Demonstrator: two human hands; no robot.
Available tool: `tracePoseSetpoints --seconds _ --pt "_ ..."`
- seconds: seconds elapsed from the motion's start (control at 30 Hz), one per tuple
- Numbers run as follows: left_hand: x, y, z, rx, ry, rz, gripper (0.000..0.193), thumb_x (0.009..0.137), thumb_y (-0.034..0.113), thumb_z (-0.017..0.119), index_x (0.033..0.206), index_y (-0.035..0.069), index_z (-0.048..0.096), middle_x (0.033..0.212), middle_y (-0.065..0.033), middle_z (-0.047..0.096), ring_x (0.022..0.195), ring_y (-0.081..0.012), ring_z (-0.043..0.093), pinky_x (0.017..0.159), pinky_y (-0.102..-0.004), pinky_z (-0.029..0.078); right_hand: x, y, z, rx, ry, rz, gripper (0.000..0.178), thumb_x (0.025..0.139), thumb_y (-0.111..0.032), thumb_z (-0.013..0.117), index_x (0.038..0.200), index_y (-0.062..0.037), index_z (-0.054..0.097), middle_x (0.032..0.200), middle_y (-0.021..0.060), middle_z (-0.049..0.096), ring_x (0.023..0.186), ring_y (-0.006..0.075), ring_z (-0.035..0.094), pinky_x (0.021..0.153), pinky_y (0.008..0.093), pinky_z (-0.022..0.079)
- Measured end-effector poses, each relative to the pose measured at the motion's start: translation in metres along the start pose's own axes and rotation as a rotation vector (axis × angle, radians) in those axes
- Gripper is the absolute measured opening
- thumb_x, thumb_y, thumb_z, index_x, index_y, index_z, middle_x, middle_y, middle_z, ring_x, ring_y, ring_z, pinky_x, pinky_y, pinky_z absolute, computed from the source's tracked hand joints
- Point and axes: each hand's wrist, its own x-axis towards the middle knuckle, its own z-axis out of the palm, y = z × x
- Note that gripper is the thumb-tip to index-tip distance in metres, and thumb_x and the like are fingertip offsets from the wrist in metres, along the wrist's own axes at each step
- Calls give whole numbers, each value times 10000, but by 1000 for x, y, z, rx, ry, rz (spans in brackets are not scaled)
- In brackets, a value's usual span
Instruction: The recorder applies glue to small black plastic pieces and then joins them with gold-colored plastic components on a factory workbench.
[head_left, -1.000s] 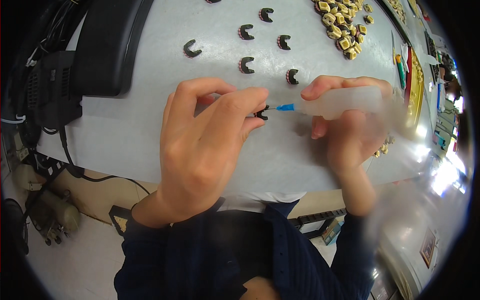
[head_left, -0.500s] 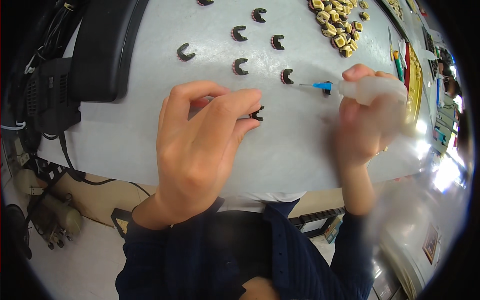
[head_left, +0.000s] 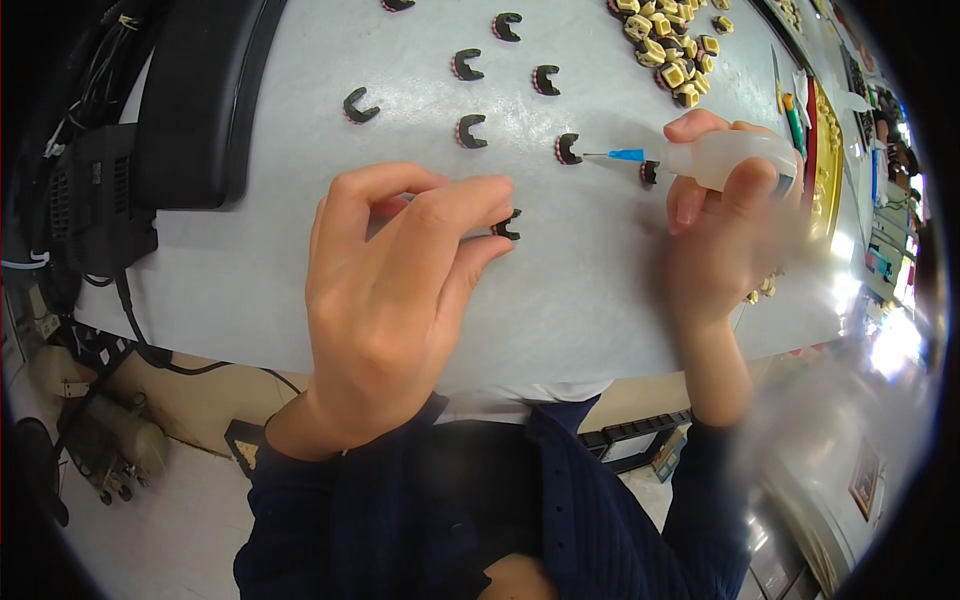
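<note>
Matt, pale grey laminate-like tabletop (head_left: 300,270), smooth with faint speckling. Small black C-shaped clips (head_left: 467,66) at 12 o'clock, hard plastic by the look, dull with a pinkish ribbed edge. Translucent, milky soft-plastic squeeze bottle (head_left: 735,158) at 2 o'clock, tipped with a glossy blue plastic hub and thin bright metal needle (head_left: 610,155). Cream plastic pieces (head_left: 675,40) at 1 o'clock, slightly glossy. Dark navy ribbed knit sleeves (head_left: 340,500) at 6 o'clock.

Your left hand (head_left: 400,290) pinches a small black clip (head_left: 508,224) over the grey table (head_left: 250,270). Your right hand (head_left: 725,215) grips a clear squeeze bottle (head_left: 725,158), its blue needle tip (head_left: 612,155) touching another black clip (head_left: 568,148) just beyond the pinched one.
</note>
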Motion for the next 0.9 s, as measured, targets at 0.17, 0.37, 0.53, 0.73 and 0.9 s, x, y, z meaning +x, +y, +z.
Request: tracePoseSetpoints --seconds 0.17,0.37,0.53,0.73,0.9 --pt "0 0 -1 -3 1 -4 396 660 -80 769 1013 37 633 834 -35 731 898 -200 556 763 -296 462 1 0 3 21 20 3 333 1015 -325 463 1066 -3 393 958 248 661 493 76 456 479 197 412" --pt "0 0 -1 4 5 2 402 658 -80 772 1017 40 635 833 -32 729 896 -200 560 759 -295 465 2 1 5 40 4 -16 323 1010 -306 478 1068 -2 384 962 251 660 496 83 473 482 206 438" --pt "0 2 0 -13 -3 -22 392 665 -76 772 1016 34 634 857 -35 726 909 -197 570 765 -293 474 2 2 8 -1 20 -16 444 976 -424 488 1041 10 420 955 242 651 485 95 465 451 217 425" --pt "0 6 0 -19 -8 -59 380 678 -72 767 1019 30 635 859 -39 726 924 -198 568 784 -295 475 4 3 -9 70 196 1 373 993 -364 495 1042 4 450 916 205 649 503 67 398 480 193 346" --pt "0 3 4 -2 37 6 392 624 -80 776 982 28 658 817 -36 708 849 -219 566 676 -298 494 10 14 -29 281 387 88 395 965 -367 552 1047 18 515 867 138 626 536 48 335 514 197 290"
